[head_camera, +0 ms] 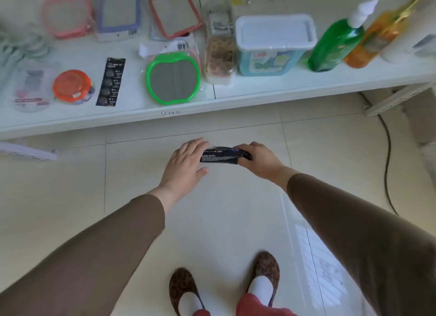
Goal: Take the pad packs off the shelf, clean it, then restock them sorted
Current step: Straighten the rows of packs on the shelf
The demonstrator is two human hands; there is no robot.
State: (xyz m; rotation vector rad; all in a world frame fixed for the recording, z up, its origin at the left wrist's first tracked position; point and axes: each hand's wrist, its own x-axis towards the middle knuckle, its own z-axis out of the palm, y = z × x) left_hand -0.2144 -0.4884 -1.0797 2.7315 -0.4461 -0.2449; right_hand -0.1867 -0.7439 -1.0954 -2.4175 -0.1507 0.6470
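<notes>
We note the right hand [257, 158] grasping a dark pack [221, 155] above the floor, at six o'clock from the white shelf [259, 89]. Left hand [186, 164] fingers straight, touching the pack.

Right hand [256, 158] gripping dark pack [223, 155] by right end, held above tiled floor [224, 209]. Left hand [186, 163] flat, fingers straight, fingertips against pack's left end. Brown sleeves [106, 252] on both arms. White shelf [259, 93] ahead, carrying green apple-shaped mirror [173, 80], black card of button cells [111, 82], orange-lidded tub [70, 85], blue box with white lid [274, 44], green pump bottle [337, 44], orange bottle [377, 39]. Leopard-print slippers [184, 289] at bottom edge.
</notes>
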